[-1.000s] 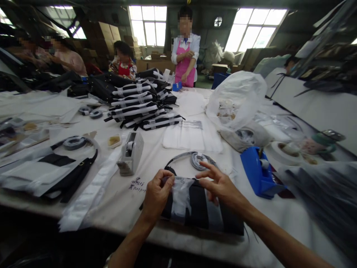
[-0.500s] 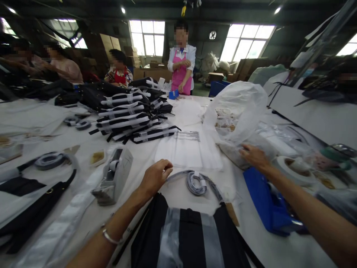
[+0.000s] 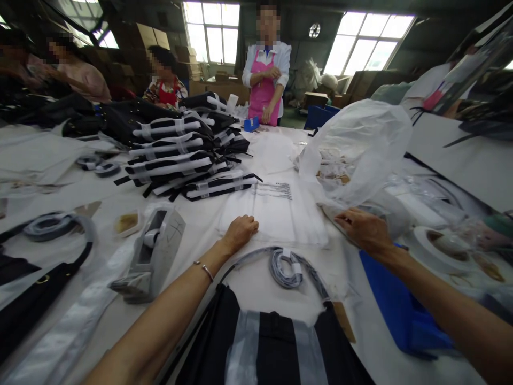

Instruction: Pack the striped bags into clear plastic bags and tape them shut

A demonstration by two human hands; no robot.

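Observation:
My left hand point(image 3: 241, 232) rests at the near left edge of a stack of flat white plastic bags point(image 3: 272, 214) with dark print. Its fingers are curled, and whether they hold anything is hidden. At the mouth side of a big translucent plastic bag point(image 3: 372, 139) is my right hand point(image 3: 363, 229), fingers bent together beside a greyish packet edge; what they grip, if anything, is unclear. Between my forearms lies a black handbag point(image 3: 276, 342) with clear film strips across it. Its strap arches above, around a wrapped coil of grey strap point(image 3: 284, 270).
A grey tape dispenser point(image 3: 154, 256) stands left of my forearm, and a blue one point(image 3: 404, 305) lies under my right arm. Wrapped black bags point(image 3: 176, 149) are piled at the back left. Tape rolls point(image 3: 441, 248) sit right. A co-worker in a pink apron point(image 3: 264, 88) stands opposite.
My left hand has reached forward and slightly right, from above the strap to the edge of the white bag stack. My right hand stays by the translucent bag. The view has tilted down.

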